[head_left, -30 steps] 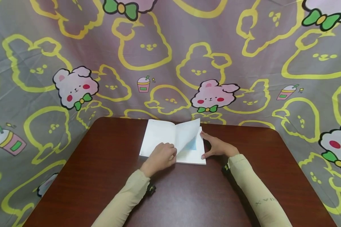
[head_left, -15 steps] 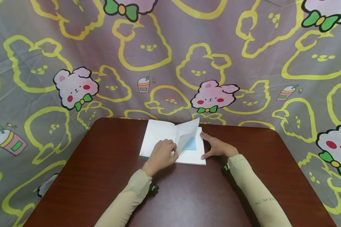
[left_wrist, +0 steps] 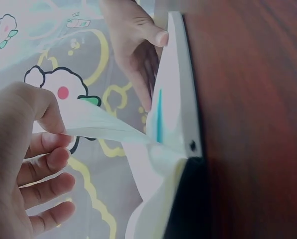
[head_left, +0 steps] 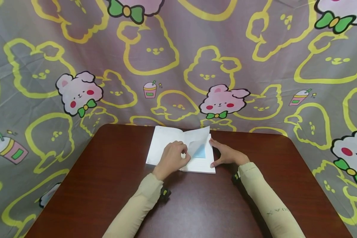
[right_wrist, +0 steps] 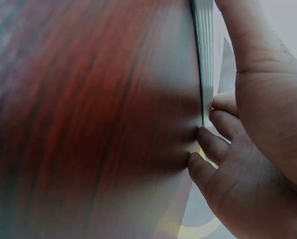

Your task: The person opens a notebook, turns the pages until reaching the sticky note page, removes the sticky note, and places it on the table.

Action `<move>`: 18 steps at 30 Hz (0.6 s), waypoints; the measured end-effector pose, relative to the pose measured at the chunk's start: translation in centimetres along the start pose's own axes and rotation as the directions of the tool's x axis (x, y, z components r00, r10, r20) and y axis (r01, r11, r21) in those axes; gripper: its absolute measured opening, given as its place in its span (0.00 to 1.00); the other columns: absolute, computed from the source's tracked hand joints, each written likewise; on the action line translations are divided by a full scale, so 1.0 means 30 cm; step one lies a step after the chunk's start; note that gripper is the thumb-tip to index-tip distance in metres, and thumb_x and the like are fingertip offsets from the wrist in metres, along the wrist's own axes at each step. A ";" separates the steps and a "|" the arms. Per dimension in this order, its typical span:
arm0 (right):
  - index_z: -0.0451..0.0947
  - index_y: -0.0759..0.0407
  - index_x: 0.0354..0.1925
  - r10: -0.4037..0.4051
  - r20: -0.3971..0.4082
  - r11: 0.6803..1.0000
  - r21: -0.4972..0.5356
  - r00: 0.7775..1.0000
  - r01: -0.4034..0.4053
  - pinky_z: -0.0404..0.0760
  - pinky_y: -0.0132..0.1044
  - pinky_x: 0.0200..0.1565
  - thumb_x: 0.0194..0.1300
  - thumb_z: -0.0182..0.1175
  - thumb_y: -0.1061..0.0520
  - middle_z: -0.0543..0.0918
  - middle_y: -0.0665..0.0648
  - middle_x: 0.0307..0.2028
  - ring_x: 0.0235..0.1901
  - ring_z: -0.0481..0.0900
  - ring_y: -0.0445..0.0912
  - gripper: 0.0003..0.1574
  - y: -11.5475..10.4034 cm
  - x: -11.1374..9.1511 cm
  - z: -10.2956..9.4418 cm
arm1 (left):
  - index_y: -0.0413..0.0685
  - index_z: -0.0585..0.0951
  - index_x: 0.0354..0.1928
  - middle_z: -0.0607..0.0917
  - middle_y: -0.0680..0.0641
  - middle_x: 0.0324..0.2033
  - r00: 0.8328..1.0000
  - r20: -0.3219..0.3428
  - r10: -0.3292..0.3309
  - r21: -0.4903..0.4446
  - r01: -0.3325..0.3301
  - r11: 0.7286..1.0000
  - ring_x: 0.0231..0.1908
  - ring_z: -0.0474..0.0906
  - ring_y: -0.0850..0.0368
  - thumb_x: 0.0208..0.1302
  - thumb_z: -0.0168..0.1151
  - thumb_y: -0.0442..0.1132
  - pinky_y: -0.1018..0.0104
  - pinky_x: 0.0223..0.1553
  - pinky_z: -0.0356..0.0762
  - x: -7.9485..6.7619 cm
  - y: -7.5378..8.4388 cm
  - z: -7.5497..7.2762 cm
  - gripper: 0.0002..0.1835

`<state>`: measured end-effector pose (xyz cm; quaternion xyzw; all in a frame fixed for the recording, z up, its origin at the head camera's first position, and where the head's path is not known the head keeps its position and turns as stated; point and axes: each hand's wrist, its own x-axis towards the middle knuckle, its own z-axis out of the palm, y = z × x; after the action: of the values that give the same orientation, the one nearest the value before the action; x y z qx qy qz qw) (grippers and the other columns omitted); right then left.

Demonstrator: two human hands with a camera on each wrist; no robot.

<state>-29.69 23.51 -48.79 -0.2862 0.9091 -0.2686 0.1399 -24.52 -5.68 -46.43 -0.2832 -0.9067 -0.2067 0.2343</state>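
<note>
An open book (head_left: 163, 143) with white pages lies near the back of the table. Between thumb and index finger, my left hand (head_left: 172, 157) pinches the near corner of a raised page (head_left: 197, 135); in the left wrist view that page (left_wrist: 101, 124) stretches from the fingertips toward the spine. Under it, on the right side of the book, a light blue sheet (head_left: 200, 152) is partly covered. My right hand (head_left: 228, 154) rests along the book's right edge, thumb and fingers spread. In the right wrist view its fingers touch the table beside the page block (right_wrist: 205, 59).
The dark red-brown wooden table (head_left: 107, 185) extends around the book. Behind and beside it hangs a patterned curtain (head_left: 172, 76) with cartoon animals. Both wrists wear a small black device, such as the left one (head_left: 165, 194).
My left hand has moved slightly up and to the right with the page corner, and the page's near part is curled back more, baring more of the blue sheet. The right hand stays put.
</note>
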 end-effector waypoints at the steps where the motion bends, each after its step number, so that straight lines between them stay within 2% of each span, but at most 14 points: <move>1: 0.45 0.73 0.78 0.000 -0.001 1.000 0.000 1.000 0.000 0.54 0.63 0.74 0.46 0.82 0.42 0.47 0.72 0.79 0.78 0.46 0.66 0.80 0.000 0.000 0.001 | 0.52 0.81 0.21 0.76 0.58 0.20 1.000 -0.002 -0.001 -0.004 0.001 1.000 0.24 0.70 0.61 0.53 0.65 0.38 0.66 0.27 0.68 0.006 0.003 0.000 0.06; 7: 0.46 0.73 0.78 -0.004 -0.006 1.000 0.000 1.000 0.004 0.54 0.62 0.74 0.46 0.82 0.43 0.47 0.72 0.79 0.78 0.46 0.66 0.79 -0.002 0.003 0.003 | 0.52 0.80 0.19 0.76 0.57 0.19 0.999 -0.042 0.017 -0.014 -0.017 1.000 0.23 0.70 0.60 0.52 0.64 0.38 0.66 0.27 0.69 0.032 0.018 -0.001 0.07; 18: 0.47 0.74 0.77 -0.003 -0.006 1.000 -0.004 1.000 0.003 0.53 0.64 0.73 0.46 0.82 0.42 0.48 0.73 0.78 0.78 0.46 0.67 0.78 0.001 -0.003 0.005 | 0.51 0.78 0.13 0.75 0.56 0.15 0.985 -0.170 0.032 -0.053 -0.041 0.998 0.22 0.69 0.58 0.49 0.65 0.36 0.65 0.26 0.69 0.023 0.013 -0.043 0.11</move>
<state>-29.57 23.53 -48.93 -0.2872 0.9095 -0.2677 0.1363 -24.39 -5.76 -44.92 -0.2877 -0.8721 -0.2511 0.3060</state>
